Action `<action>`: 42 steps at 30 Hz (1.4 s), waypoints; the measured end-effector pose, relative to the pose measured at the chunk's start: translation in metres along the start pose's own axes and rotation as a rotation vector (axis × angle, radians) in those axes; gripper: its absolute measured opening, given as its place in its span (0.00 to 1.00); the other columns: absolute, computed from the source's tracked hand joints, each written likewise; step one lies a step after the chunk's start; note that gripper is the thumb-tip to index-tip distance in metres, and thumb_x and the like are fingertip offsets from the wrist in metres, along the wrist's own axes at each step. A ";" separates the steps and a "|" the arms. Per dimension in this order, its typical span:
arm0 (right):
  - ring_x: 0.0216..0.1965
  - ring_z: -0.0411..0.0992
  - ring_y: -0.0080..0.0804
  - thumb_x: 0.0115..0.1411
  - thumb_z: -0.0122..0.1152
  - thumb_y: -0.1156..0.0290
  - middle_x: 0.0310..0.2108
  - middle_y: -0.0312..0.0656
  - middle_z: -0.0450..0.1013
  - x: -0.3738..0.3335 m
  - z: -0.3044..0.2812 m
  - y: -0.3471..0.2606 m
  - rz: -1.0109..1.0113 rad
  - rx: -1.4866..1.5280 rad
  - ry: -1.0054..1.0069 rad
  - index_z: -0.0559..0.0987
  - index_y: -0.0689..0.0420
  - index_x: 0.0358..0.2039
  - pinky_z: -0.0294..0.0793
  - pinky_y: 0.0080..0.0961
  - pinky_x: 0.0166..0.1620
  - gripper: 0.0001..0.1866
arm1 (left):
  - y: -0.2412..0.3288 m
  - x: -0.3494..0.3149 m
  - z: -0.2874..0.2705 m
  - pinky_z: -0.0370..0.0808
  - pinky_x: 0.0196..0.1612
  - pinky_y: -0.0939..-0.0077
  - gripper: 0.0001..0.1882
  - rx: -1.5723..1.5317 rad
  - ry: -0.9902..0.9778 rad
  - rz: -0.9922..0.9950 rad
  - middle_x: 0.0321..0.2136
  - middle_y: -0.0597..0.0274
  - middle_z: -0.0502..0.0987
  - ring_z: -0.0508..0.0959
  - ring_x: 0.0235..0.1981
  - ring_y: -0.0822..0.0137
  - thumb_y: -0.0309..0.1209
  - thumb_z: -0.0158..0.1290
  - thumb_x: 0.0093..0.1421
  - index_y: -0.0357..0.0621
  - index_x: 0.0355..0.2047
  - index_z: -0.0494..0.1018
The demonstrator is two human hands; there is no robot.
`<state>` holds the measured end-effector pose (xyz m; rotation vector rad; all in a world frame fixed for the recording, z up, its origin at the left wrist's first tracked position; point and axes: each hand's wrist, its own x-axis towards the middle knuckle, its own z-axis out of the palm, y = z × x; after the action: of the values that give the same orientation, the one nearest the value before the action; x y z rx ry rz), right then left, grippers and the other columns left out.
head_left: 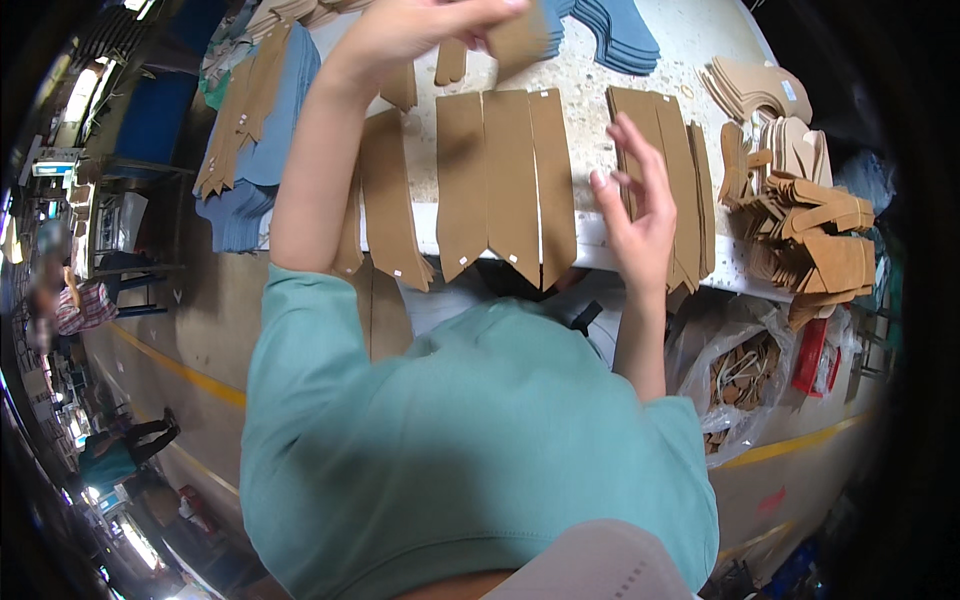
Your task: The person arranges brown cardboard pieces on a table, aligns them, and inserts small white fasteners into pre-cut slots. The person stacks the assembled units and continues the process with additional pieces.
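My left hand [430,25] is raised over the far part of the table, gripping a motion-blurred brown cut piece [525,45]. Nearer to me, several long brown panels [512,150] with notched lower ends and small white stickers lie side by side. Their lower ends reach past the table's front edge. My right hand [645,215] is open, fingers apart and nothing in it, just left of another stack of brown panels [690,200]. Left of the middle row lies a further brown stack [393,200], partly behind my left forearm.
Blue cut pieces [615,40] lie at the table's [680,30] far side, with more blue stacks [265,150] at left. Beige pieces [765,90] and piled brown pieces [820,230] fill the right end. A clear bag of scraps [740,380] and a red bin [818,358] are below.
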<state>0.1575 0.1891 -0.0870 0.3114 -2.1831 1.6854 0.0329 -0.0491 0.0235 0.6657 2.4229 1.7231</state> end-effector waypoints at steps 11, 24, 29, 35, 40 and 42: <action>0.29 0.67 0.08 0.61 0.62 0.80 0.33 0.32 0.71 -0.031 -0.021 0.018 0.456 0.344 -0.020 0.78 0.60 0.44 0.70 0.13 0.34 0.10 | -0.056 0.043 0.069 0.77 0.31 0.80 0.14 0.023 -0.201 -0.074 0.30 0.61 0.80 0.78 0.27 0.75 0.35 0.56 0.65 0.37 0.45 0.76; 0.31 0.76 0.35 0.58 0.59 0.83 0.40 0.44 0.74 -0.031 -0.018 0.012 0.163 -0.455 -0.250 0.79 0.61 0.49 0.75 0.28 0.38 0.17 | -0.058 -0.128 0.037 0.79 0.33 0.75 0.17 0.634 0.071 -0.284 0.35 0.56 0.79 0.81 0.32 0.70 0.33 0.62 0.57 0.40 0.45 0.76; 0.30 0.76 0.36 0.57 0.60 0.82 0.40 0.45 0.74 -0.030 -0.019 0.010 0.132 -0.500 -0.304 0.79 0.62 0.48 0.75 0.28 0.38 0.17 | -0.072 -0.157 0.077 0.82 0.34 0.79 0.21 0.499 0.270 -0.350 0.40 0.61 0.72 0.77 0.32 0.72 0.27 0.67 0.50 0.42 0.46 0.77; 0.36 0.75 0.44 0.57 0.59 0.81 0.40 0.48 0.73 -0.025 -0.011 0.008 0.196 -0.451 -0.267 0.78 0.61 0.51 0.75 0.34 0.42 0.19 | -0.083 -0.159 0.087 0.81 0.31 0.83 0.25 0.453 0.369 -0.294 0.40 0.64 0.71 0.74 0.33 0.75 0.25 0.68 0.48 0.44 0.48 0.76; 0.37 0.76 0.46 0.58 0.57 0.81 0.41 0.48 0.73 -0.019 -0.005 0.012 0.162 -0.463 -0.239 0.77 0.60 0.53 0.75 0.34 0.43 0.20 | -0.083 -0.162 0.082 0.77 0.30 0.85 0.21 0.282 0.404 -0.335 0.38 0.64 0.73 0.73 0.29 0.78 0.23 0.66 0.51 0.40 0.47 0.77; 0.35 0.76 0.41 0.57 0.56 0.81 0.42 0.47 0.73 -0.017 -0.004 0.015 0.213 -0.410 -0.237 0.77 0.60 0.52 0.75 0.31 0.42 0.21 | -0.082 -0.165 0.078 0.74 0.29 0.89 0.18 0.242 0.395 -0.382 0.38 0.65 0.74 0.72 0.29 0.81 0.21 0.64 0.53 0.39 0.46 0.78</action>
<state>0.1673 0.1965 -0.1066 0.1781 -2.7540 1.3032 0.1829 -0.0685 -0.1083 -0.1444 2.8050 1.5319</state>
